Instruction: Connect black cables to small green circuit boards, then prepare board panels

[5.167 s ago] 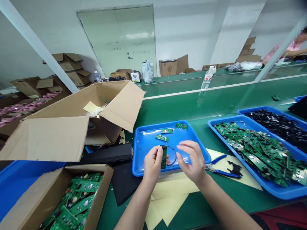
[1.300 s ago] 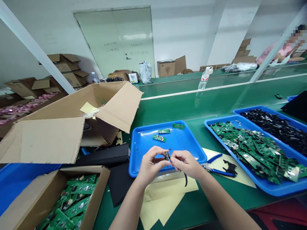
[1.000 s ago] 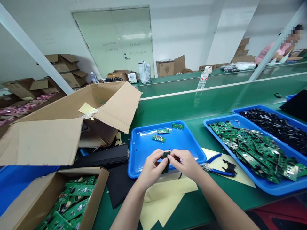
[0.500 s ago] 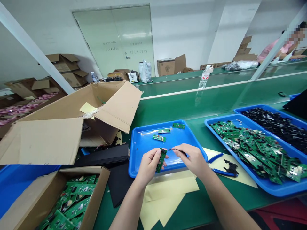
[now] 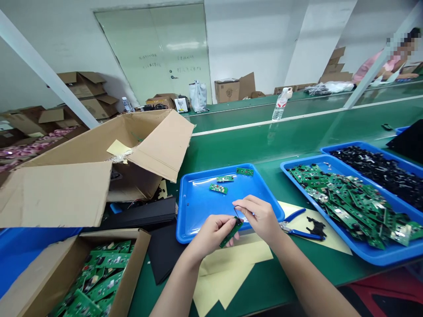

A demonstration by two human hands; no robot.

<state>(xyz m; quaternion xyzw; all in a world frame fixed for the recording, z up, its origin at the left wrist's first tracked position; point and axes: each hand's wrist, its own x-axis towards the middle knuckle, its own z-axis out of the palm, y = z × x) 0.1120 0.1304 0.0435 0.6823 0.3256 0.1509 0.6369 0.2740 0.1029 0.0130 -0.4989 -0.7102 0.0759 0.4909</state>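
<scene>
My left hand [image 5: 211, 233] is closed on a small green circuit board [image 5: 230, 232], held tilted over the near rim of a blue tray [image 5: 198, 207]. My right hand [image 5: 261, 216] pinches a thin black wire [image 5: 237, 213] that runs down to the board's upper end. Three more small green boards [image 5: 218, 188] lie at the far side of the same tray. Both hands hover just above the tray's front edge and the yellow paper sheets [image 5: 231, 264].
Blue-handled pliers [image 5: 295, 230] lie right of my hands. Blue trays of green boards [image 5: 346, 200] and black parts [image 5: 380, 167] stand right. An open cardboard box [image 5: 99, 167] and a box of boards [image 5: 95, 277] are left. A bottle [image 5: 280, 105] stands behind; a person works far right.
The board in my left hand has tipped from upright to slanted and dropped toward the tray's near rim. My right hand moved in closer, still pinching the wire.
</scene>
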